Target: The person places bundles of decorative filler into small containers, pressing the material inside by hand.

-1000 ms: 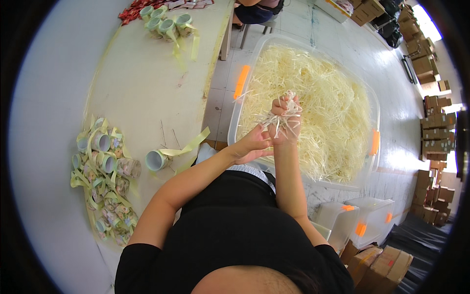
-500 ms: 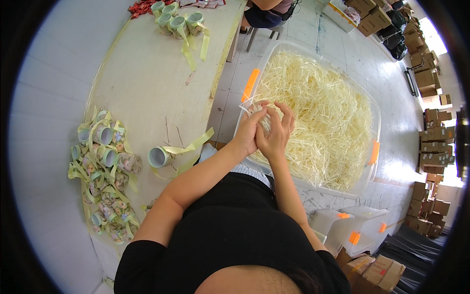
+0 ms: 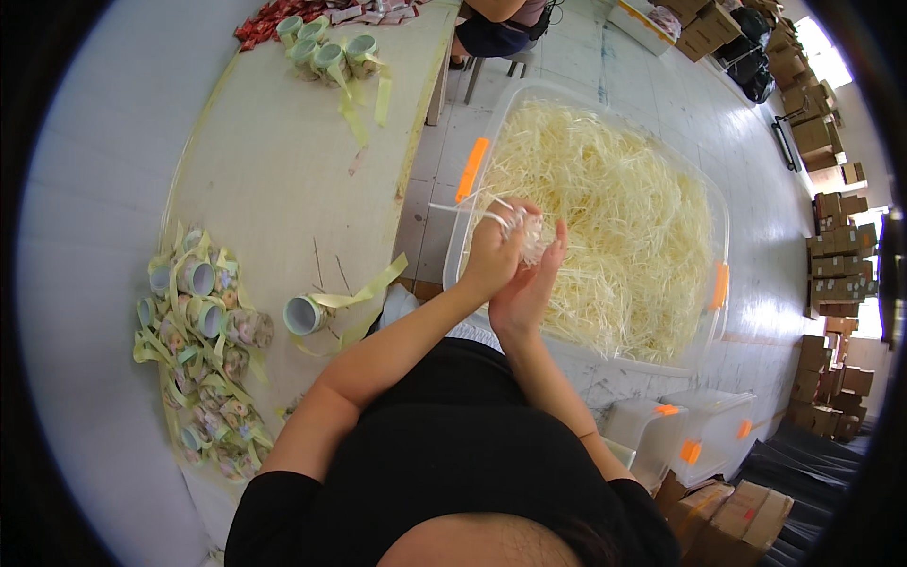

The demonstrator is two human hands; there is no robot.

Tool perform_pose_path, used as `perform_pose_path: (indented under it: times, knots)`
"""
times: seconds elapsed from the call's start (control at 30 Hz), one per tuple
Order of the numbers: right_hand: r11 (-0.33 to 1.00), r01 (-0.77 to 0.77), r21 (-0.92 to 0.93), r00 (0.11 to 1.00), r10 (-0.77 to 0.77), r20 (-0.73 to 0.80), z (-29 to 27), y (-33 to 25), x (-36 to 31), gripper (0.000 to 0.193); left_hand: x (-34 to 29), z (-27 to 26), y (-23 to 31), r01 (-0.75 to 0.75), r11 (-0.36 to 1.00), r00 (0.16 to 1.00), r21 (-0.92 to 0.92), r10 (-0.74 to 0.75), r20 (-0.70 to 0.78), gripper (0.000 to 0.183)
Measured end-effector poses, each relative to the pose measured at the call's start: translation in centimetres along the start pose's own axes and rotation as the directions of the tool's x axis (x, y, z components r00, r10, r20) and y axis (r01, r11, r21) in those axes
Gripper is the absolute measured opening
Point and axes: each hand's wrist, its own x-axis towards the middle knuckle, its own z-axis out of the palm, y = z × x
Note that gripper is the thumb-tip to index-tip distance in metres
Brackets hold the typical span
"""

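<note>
The left hand curls round the wad, over the near left of the tub; the right hand, mostly open, backs it. I'd press evenly, folding in loose strands (some trail out left).

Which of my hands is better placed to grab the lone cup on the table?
Probably your left hand: it's on the table side, nearer the lone cup, though gripping pale shreds. Your right hand sits beyond it.
</note>
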Motion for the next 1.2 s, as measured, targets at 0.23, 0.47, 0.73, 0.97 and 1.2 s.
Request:
perform_pose_path:
  times: [0.23,0.47,0.73,0.97,1.2]
  knots:
    - [0.946,0.152,-0.288,0.988,-0.153,0.018,-1.9,0.8,1.8,0.056,-0.8,-0.5,-1.5,-0.265,0.827,0.951,0.496,0.14,0.274,0.045]
    - [0.876,-0.474,-0.089,0.872,0.481,0.09,-3.9,2.2,3.2,0.048,-1.3,-3.0,-1.2,-0.384,0.429,0.923,0.817,0.174,0.342,0.059]
    - [0.596,-0.691,-0.409,0.543,0.802,0.25,-7.8,4.7,2.9,0.032,-4.8,-8.1,0.0,-0.218,0.751,0.958,0.623,0.041,0.285,0.08]
    - [0.465,-0.712,-0.525,0.314,0.881,0.355,-3.9,6.7,3.5,0.029,-11.8,-13.1,3.2,-0.175,0.837,0.935,0.518,0.306,-0.178,0.066]
    - [0.515,-0.414,-0.751,0.338,0.853,0.398,6.2,13.2,-0.4,0.026,-21.1,-21.9,0.2,0.268,0.747,0.552,0.609,0.399,-0.732,0.063]
